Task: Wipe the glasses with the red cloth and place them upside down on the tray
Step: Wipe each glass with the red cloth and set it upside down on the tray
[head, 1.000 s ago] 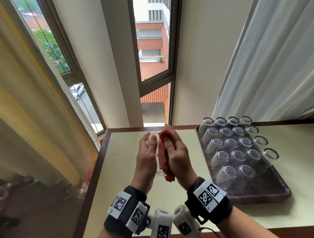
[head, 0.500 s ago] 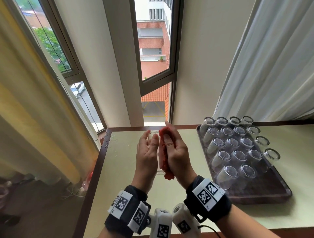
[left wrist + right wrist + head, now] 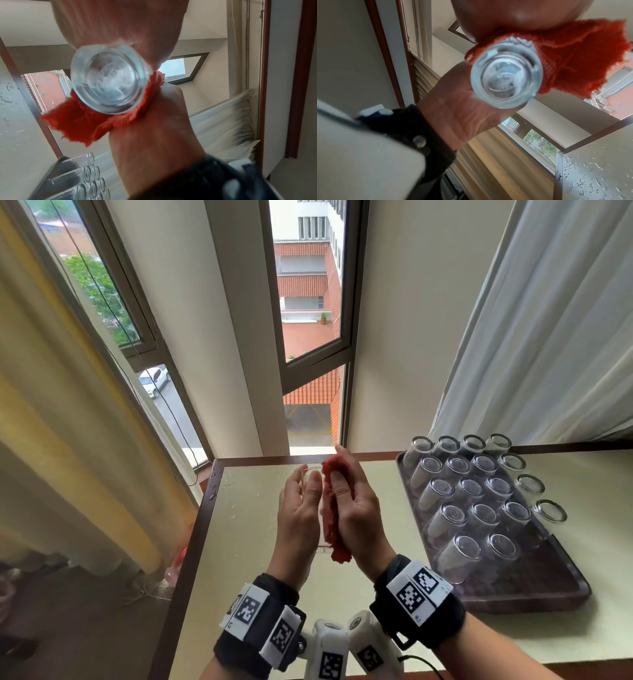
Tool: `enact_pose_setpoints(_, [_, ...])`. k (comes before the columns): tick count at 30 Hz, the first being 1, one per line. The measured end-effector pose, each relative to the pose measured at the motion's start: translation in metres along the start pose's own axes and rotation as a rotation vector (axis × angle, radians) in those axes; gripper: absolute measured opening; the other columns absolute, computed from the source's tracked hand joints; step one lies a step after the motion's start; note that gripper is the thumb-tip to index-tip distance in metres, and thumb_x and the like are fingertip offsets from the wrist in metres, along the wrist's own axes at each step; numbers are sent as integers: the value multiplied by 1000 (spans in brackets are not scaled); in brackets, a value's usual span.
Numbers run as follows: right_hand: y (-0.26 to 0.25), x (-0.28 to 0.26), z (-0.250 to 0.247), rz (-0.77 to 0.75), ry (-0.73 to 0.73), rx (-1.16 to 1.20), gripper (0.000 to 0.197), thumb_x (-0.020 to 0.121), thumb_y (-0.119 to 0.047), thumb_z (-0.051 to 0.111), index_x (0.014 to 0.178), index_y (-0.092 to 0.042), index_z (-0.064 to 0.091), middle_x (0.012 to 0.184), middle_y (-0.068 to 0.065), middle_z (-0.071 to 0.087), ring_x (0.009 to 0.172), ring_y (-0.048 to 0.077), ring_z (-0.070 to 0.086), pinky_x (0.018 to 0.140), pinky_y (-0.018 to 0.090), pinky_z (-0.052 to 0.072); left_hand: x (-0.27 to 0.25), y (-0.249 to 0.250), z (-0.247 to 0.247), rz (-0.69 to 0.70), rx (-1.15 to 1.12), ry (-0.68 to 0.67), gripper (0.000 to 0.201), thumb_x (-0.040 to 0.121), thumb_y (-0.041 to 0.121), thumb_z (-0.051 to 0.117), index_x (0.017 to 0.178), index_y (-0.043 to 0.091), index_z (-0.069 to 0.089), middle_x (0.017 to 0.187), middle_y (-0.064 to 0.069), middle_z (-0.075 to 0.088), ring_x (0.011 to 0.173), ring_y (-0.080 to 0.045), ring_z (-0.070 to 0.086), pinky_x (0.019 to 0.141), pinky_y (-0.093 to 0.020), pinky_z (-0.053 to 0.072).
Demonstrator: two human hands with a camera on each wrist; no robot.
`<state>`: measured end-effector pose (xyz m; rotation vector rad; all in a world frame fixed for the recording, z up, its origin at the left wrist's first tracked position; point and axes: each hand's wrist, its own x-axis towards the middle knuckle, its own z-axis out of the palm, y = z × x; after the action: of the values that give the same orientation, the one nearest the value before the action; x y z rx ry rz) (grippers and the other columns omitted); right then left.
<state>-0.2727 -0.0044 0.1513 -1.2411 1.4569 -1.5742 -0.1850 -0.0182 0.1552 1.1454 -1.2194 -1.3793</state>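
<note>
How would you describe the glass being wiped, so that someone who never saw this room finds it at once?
On the pale table, left of the dark tray of upside-down glasses, two hands are raised together. The glass is held between the left hand and the right hand. Unlike the others, it is in the air, wrapped partly in a red cloth.

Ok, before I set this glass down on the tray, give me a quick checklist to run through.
1. Hold on glass: ok, pressed between left hand and right hand.
2. Wiping contact: ok, right thumb pins red cloth against glass.
3. Inside dry: cannot tell.
4. Mouth turned down: not ok, mouth points up.
5. Free spot on tray: ok, near end bare.
6. Dry table: not ok, droplets near far-left corner.
</note>
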Motion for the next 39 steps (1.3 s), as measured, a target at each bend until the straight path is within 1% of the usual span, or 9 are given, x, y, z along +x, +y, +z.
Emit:
enact_pose_setpoints(3, [0,1,0,-1,-13,-17,55,89,-67,40,140,-46,41,128,8,63,106,18,60,96,54,52,1,3,-3,-7,0,15,39,99,48,38,132,28,44,119,-3,64,101,-11,64,76,-21,48])
enact_pose_setpoints(6, [-6,8,-1,30,-12,44,54,93,-49,41,145,-31,43,136,-1,59,122,12,56,106,45,46,-1,7,0,0,-22,-29,34,104,41,34,130,23,48,114,0,67,95,-5,70,68,-11,50])
enact_pose_setpoints(12, [-7,10,-1,16,1,78,38,102,-36,43,140,-31,46,107,-26,66,95,4,66,94,46,55,7,4,1,35,31,-28,82,76,80,53,138,28,48,133,1,54,118,-4,57,94,-23,52])
enact_pose_setpoints(16, [-2,7,0,11,17,13,46,95,-50,43,139,-40,48,126,-6,65,109,19,65,96,49,54,10,5,-3,53,20,-5,68,87,61,46,143,23,44,126,-4,62,117,-14,60,94,-26,48])
enact_pose_setpoints(20, [-4,12,0,46,12,29,49,94,-48,43,141,-35,47,136,-6,59,125,11,56,107,44,46,8,5,2,44,-8,-43,51,89,55,40,128,24,53,119,-4,67,110,-17,67,89,-26,53])
enact_pose_setpoints(27, [-6,7,-5,13,60,8,38,94,-44,41,132,-43,48,131,-3,62,120,13,59,103,43,49,9,5,6,27,1,-97,73,83,61,49,146,24,43,142,-1,51,125,-8,54,80,-11,50])
enact_pose_setpoints(31, [-4,5,-10,0,69,-32,29,96,-50,44,124,-60,48,126,3,65,112,28,64,97,51,52,8,4,7,26,-21,-50,72,84,58,47,146,22,40,129,-4,62,113,-12,61,85,-18,49])
enact_pose_setpoints(34, [-6,7,-13,7,60,-7,29,102,-35,45,129,-45,49,129,-7,62,117,11,59,104,43,49,4,1,13,25,-43,-44,67,90,66,45,136,17,51,122,-7,66,114,-23,65,96,-35,52])
enact_pose_setpoints(39, [-2,4,-11,27,39,41,45,94,-47,42,136,-35,50,131,-4,61,122,14,58,104,44,49,3,-1,15,9,38,-64,82,81,82,47,142,26,45,134,0,53,123,-12,55,98,-35,52])
